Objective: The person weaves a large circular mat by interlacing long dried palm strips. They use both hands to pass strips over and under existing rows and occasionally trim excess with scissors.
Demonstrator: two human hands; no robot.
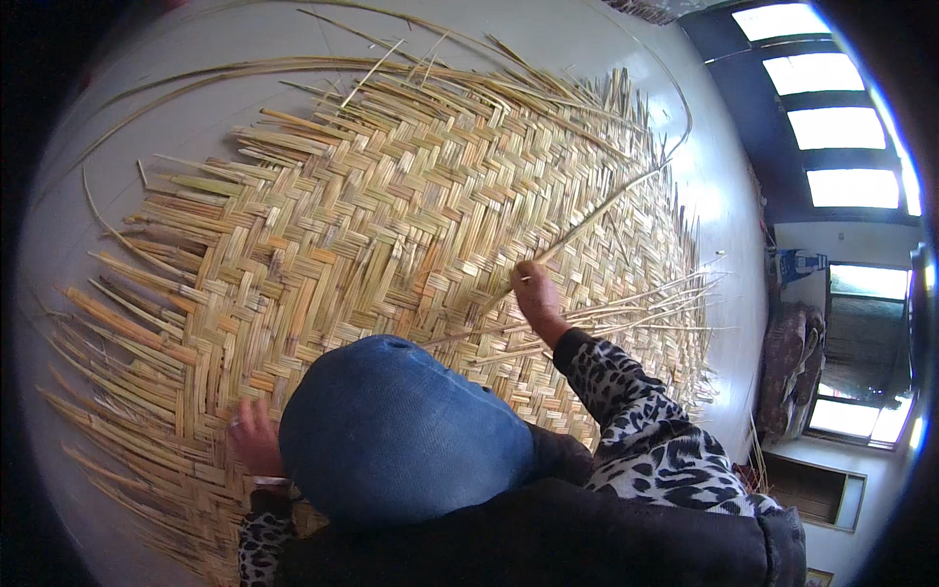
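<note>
Denim-clad knee rests on the woven mat. Right hand pinches a long reed strip pointing toward two o'clock; left hand presses flat, unclenched. Bare floor rims the mat's frayed edges.

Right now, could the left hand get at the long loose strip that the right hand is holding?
Probably not without shifting. The left hand presses on the woven mat at its near edge, and the bent knee in blue lies between it and the strip in the right hand.
</note>
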